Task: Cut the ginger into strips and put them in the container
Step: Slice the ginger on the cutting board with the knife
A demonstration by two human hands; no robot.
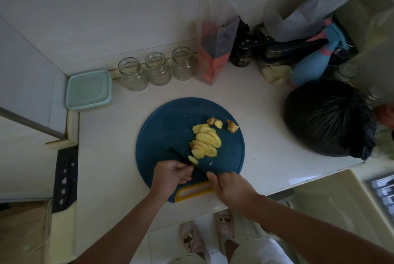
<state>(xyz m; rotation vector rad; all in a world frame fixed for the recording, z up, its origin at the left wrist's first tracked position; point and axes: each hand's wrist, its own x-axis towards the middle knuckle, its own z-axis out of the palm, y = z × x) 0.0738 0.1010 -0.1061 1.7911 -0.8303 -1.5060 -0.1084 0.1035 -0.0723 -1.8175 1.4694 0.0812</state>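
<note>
White worktop [262, 136] in a tiled corner; round blue cutting board [168, 123] at its near edge, sliced ginger [205, 142] heaped right of the board's centre. Lidded green container [88, 89] far left beside three glass jars [157, 70], black bag [328, 119] right; dark jar [241, 59] label too blurred to read. Left hand [171, 176]: fingers curled on one ginger slice [193, 159] at the knife [179, 154] blade; right hand [232, 189]: fingers gripping its handle.

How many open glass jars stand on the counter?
3, in a row at the back: left jar, middle jar, right jar. Blurred jar-like shapes near the black bag may be more.
</note>
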